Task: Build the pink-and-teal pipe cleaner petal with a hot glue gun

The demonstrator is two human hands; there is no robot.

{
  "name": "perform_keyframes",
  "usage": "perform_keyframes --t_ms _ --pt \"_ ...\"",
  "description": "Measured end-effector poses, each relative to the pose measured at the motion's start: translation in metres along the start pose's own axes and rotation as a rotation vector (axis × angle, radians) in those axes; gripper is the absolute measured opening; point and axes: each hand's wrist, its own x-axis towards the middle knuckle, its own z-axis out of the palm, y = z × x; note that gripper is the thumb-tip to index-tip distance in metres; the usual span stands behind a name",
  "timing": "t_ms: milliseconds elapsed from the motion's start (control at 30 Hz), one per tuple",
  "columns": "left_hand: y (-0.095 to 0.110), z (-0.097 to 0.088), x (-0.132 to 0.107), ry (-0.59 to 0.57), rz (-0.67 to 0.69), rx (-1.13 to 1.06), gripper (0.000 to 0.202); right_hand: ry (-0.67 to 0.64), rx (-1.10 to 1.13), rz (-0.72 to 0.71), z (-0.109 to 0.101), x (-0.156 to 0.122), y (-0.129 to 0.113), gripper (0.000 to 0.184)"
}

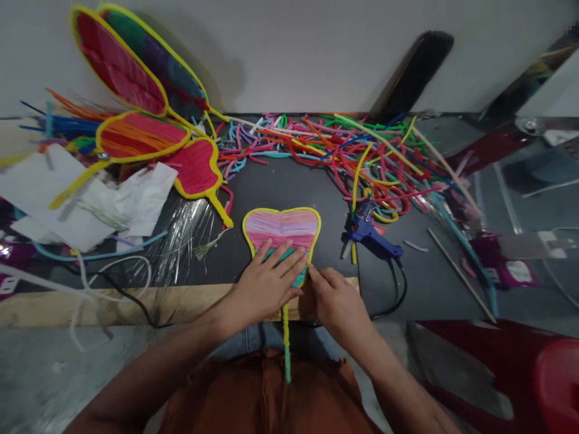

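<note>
A hand fan (283, 224) made of pipe cleaners lies on the dark table near its front edge. Pink, lilac and teal rows fill it inside a yellow border, and its yellow and green handle (286, 337) points toward my body. My left hand (266, 280) rests flat across the lower part, fingers stretched out over the teal rows. At the fan's lower right edge, the curled fingers of my right hand (337, 301) pinch the yellow border. What lies beneath my left palm is hidden.
Several finished fans (196, 169) lean at the left, beside white paper (149, 193) and silver tinsel (181, 235). Loose pipe cleaners (298, 141) line the wall. A blue glue gun (375, 235) with a black cord lies right. A red stool (558, 380) stands lower right.
</note>
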Motion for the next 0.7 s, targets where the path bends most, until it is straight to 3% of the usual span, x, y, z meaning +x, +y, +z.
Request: perform_keyframes --t_ms 133,267,400,533,700 --pt "-0.002 -0.008 0.007 -0.009 -0.02 0.004 0.069 -0.072 0.041 0.172 -0.009 0.009 0.007 0.046" --pt "-0.007 -0.007 0.018 -0.07 0.013 -0.046 0.094 -0.187 -0.003 0.245 -0.018 0.023 0.002 0.051" --pt "-0.01 0.003 0.022 -0.103 0.014 -0.07 0.092 -0.269 -0.067 0.269 -0.025 0.03 -0.008 0.056" --pt "-0.01 0.004 0.022 -0.143 0.005 -0.069 0.088 -0.23 -0.098 0.259 -0.022 0.029 -0.011 0.062" --pt "-0.006 -0.007 0.024 -0.176 0.003 -0.082 0.084 -0.102 0.078 0.19 -0.015 0.027 0.007 0.05"
